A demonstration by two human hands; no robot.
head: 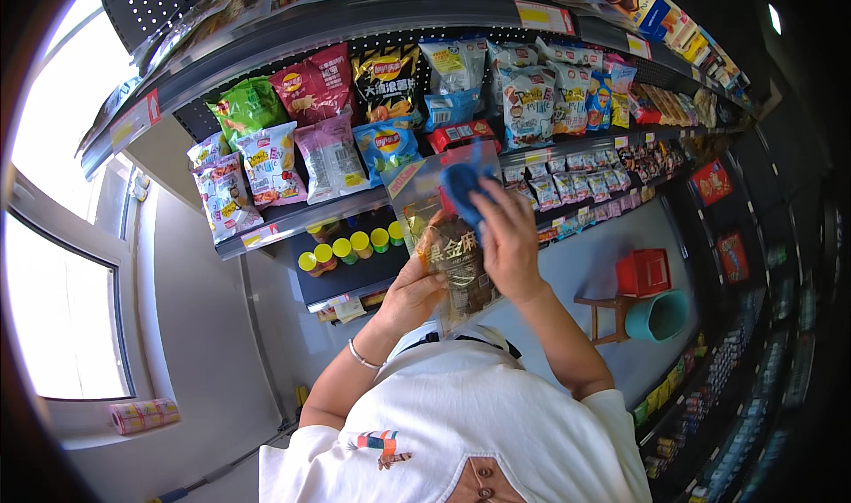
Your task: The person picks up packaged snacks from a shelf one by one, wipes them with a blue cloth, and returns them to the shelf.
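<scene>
My left hand grips the lower left side of a flat plastic food pouch, which has a clear upper part, dark contents and gold printing. My right hand holds a bunched blue cloth over the pouch's upper right area. Cloth and fingertips are blurred, and part of the pouch is hidden behind them. Just beyond the pouch, a snack shelf carries a blue Lay's chip bag and a red packet.
More chip bags line the shelf, with yellow-lidded canisters on a lower one. A shelf edge juts out above. At right on the floor stand a wooden stool, a red crate and a teal bucket. A window is at left.
</scene>
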